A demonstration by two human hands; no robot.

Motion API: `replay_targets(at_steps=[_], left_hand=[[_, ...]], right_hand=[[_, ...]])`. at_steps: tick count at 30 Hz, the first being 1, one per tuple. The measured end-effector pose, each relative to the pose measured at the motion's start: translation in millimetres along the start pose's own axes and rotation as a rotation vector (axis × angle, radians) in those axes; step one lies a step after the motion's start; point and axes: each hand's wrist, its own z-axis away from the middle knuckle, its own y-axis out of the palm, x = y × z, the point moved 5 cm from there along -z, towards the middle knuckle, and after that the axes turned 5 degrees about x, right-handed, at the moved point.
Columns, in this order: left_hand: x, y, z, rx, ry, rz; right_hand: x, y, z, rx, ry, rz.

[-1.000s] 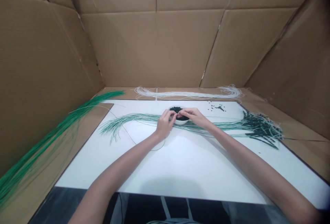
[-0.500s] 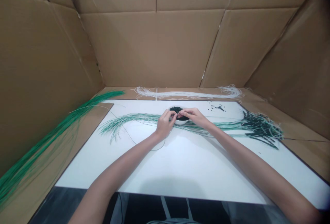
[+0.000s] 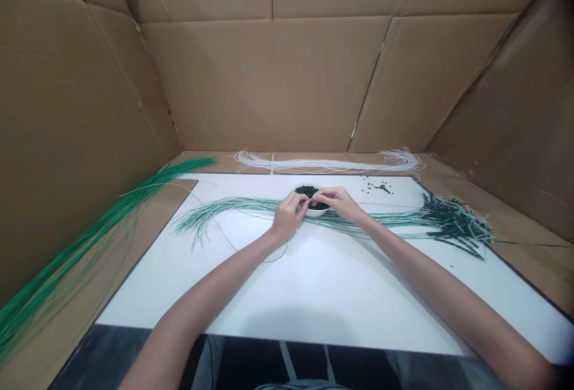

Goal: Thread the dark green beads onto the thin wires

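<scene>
Over a small white bowl (image 3: 315, 213) of tiny black beads (image 3: 307, 190), both hands meet with their fingertips almost touching. My left hand (image 3: 287, 213) is closed in a pinch at the bowl's left rim. From it a thin wire (image 3: 219, 229) seems to run, looping under the forearm and away to the left; the pinched end is hidden by the fingers. On the right of the bowl my right hand (image 3: 338, 201) is pinched too, and whatever lies between its fingertips is too small to make out. Green strands (image 3: 237, 203) pass behind the bowl and hands.
Beaded strand ends (image 3: 455, 222) lie heaped on the white board (image 3: 305, 294) at right. Loose beads (image 3: 381, 188) are scattered near its back edge. A white strand bundle (image 3: 327, 165) lies behind, a green bundle (image 3: 116, 216) at left. Cardboard walls (image 3: 269, 85) surround the board.
My fingertips have shifted very slightly over the bowl, both hands still pinched. Everything else stays in place.
</scene>
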Motion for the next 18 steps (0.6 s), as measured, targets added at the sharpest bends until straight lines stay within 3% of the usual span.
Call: replay_targets(at_steps=[12,18], left_hand=[[3.6,0.1,0.6,-0.004,-0.073,-0.012],[2.7,0.0,0.2,0.007,-0.054,-0.007]], right_hand=[[8.7,-0.2,1.0,0.108,-0.036,-0.011],[1.8,-0.1,-1.4,0.077,-0.001,0.011]])
